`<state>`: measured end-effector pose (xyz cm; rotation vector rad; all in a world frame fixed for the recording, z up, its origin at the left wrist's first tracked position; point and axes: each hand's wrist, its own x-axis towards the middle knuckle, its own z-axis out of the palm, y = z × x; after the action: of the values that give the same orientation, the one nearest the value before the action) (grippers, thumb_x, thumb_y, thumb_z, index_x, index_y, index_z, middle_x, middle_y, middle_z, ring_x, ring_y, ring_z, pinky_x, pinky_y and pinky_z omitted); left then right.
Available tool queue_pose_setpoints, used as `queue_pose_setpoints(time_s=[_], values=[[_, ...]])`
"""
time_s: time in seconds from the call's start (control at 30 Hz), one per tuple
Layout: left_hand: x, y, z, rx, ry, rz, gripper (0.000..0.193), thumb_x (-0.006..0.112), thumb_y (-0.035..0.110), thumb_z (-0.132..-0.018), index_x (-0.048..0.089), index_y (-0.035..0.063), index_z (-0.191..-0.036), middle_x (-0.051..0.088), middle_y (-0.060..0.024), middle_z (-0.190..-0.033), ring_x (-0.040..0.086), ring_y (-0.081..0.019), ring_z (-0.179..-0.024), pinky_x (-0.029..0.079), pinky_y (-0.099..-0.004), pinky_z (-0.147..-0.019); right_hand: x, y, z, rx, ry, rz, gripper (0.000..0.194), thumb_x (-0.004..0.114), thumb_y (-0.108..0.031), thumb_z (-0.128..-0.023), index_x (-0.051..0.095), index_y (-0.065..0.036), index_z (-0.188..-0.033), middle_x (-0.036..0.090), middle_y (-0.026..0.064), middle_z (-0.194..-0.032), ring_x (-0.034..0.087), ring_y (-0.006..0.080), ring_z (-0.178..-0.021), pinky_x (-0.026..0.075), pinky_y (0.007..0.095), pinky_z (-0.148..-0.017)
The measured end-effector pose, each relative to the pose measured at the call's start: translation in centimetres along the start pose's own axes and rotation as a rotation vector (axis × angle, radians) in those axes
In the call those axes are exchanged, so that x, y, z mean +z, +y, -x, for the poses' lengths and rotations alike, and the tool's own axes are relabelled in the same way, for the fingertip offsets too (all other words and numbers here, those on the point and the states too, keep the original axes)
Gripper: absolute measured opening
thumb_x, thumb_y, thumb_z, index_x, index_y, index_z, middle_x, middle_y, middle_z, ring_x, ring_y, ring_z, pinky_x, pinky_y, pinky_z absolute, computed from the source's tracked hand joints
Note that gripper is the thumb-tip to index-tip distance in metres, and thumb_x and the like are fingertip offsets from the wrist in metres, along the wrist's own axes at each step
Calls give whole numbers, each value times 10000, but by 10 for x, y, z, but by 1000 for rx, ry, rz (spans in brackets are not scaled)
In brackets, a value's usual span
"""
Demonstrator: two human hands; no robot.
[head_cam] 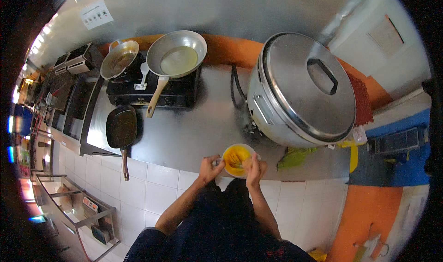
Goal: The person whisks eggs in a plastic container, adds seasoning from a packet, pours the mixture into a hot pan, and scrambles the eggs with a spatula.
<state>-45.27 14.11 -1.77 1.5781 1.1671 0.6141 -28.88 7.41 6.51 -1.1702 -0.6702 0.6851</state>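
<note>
A white bowl [226,150] of yellow liquid, which looks like beaten egg [236,155], is at the counter's front edge, close before my body. My left hand [209,168] grips the bowl at its left side, where a small handle seems to stick out. On the right, my right hand [255,168] is closed around a thin utensil whose lower end dips into the yellow liquid. Motion blur hides what kind of utensil it is. Streaks mark the liquid's surface.
Behind stand a gas stove [155,95] with a light-handled frying pan [178,56] holding thin liquid, and a smaller pan [119,59]. A white spatula [144,71] lies between them. A square dark pan [121,127] overhangs the edge. Right: a big lidded cooker [308,89] and green leaf [296,158].
</note>
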Motion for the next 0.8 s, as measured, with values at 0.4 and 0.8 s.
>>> queue_pose_setpoints(time_s=[0.4,0.8], values=[[-14,4,6,40,-34,-27,404,664,385,-792,691,4,-923,640,-197,-671,671,-287,-627,521,-398,-629,19,15,7,175,298,-36,479,397,-262,-1029,345,-144,-567,354,-5,-475,322,106,-418,279,280,-442],[-188,55,-84,365,891,-827,387,698,225,-794,558,70,-1121,558,-141,-1112,521,-341,-1052,421,-437,-873,28,9,-15,-176,134,-67,563,458,-364,-1014,279,-133,-532,345,-22,-489,326,67,-462,260,264,-455]])
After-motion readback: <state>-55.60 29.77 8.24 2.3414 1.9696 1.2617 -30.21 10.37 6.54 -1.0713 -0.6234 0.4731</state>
